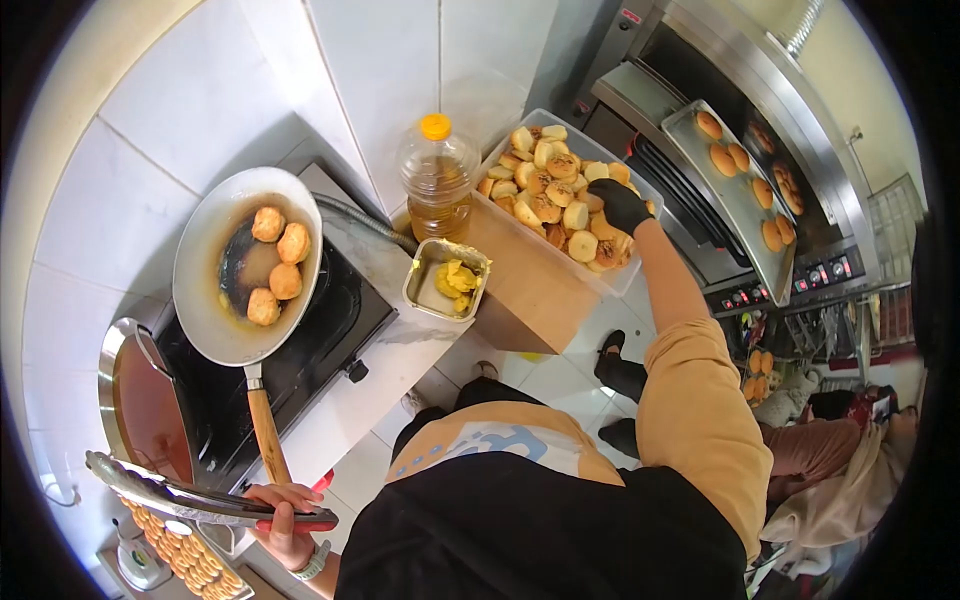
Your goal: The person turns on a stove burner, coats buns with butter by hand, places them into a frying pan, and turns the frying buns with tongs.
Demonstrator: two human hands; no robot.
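Observation:
My left hand [288,525], bare with a wristwatch, is closed round the metal tongs [190,500] at the lower left. Just above it ends the wooden handle of a white frying pan [215,330] on the black stove; whether the fingers touch this handle is unclear. Several browned bread pieces [285,281] lie in the pan's oil. My right hand [618,208], in a black glove, reaches into a clear plastic bin [560,270] full of cut bread rolls [545,205]. Its fingertips are hidden among the rolls, so what it grips cannot be made out.
An oil bottle [437,180] and a metal tin with yellow spread [447,280] stand between pan and bin. A pot of reddish liquid [150,400] is left of the stove [340,335]. At right, a bun tray [700,165] rests by an oven; another person's sleeve [815,455] shows.

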